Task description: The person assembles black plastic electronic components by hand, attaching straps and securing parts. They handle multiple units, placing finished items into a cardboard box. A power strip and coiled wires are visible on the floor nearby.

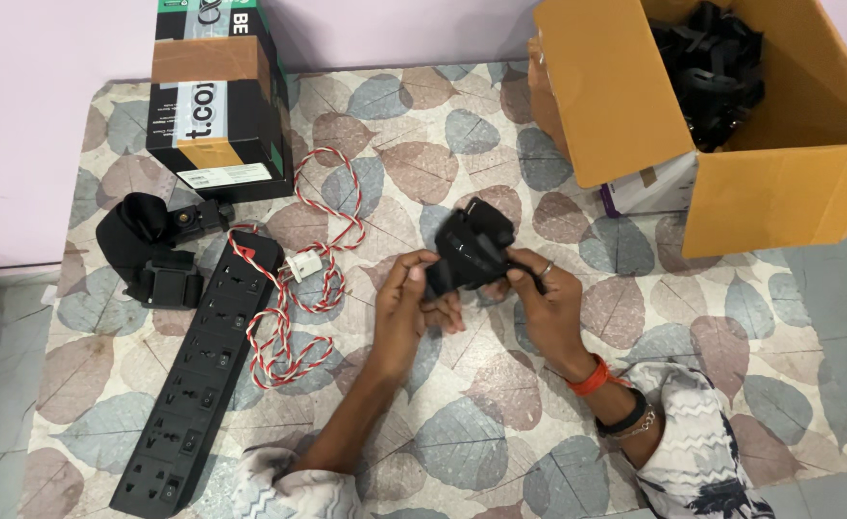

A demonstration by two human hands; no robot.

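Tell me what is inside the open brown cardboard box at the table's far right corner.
The open brown cardboard box holds a heap of black strap-like pieces. Its walls hide the lower part of the heap and the box floor.

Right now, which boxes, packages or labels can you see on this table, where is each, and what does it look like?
Black carton: far left corner, oblong, brown tape, green end.
White label: on that carton's near face, a small rectangle.
Open brown cardboard box: far right, flaps up, black parts inside.
White package: partly hidden beside the brown box.
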